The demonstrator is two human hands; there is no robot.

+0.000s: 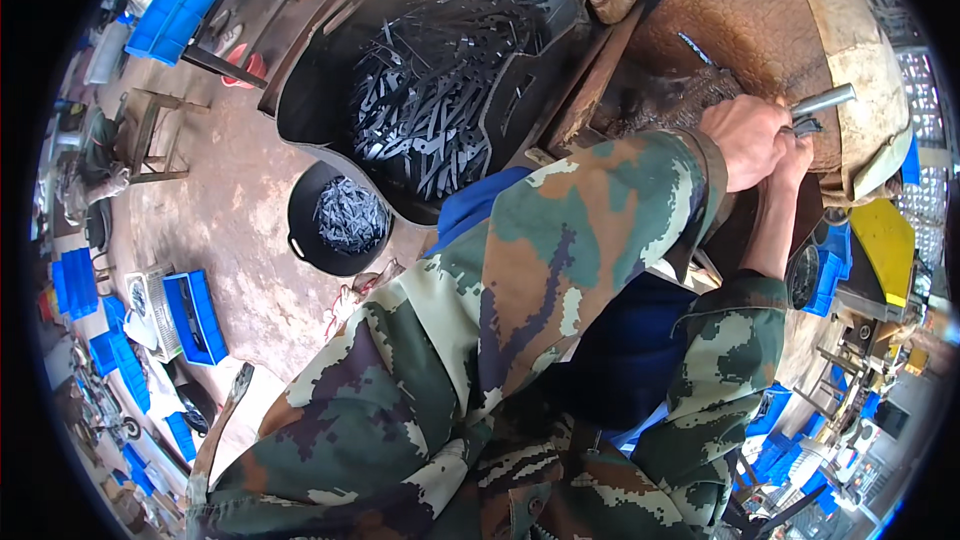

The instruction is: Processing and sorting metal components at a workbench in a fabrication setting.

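Observation:
My left hand [743, 137] is closed in a fist at the upper right, reaching across from a camouflage sleeve. Pressed close to it is my right hand [792, 160], fingers closed round a small bundle of dark metal strips [806, 127]. A grey metal rod [826, 99] sticks out just beyond both hands; whether either one grips it is hidden. What lies inside my left fingers cannot be seen. Behind the hands spreads a wet brown sheet [745, 0], wrinkled like leather. One thin shiny strip [694, 47] rests on it.
To the left, a big black tub [310, 105] holds many loose metal strips [430, 90]. A smaller black bucket [300, 230] beside it holds more. A wooden board [600, 80] edges the brown sheet. Blue bins [195, 318] and a wooden stool [160, 130] stand on the floor.

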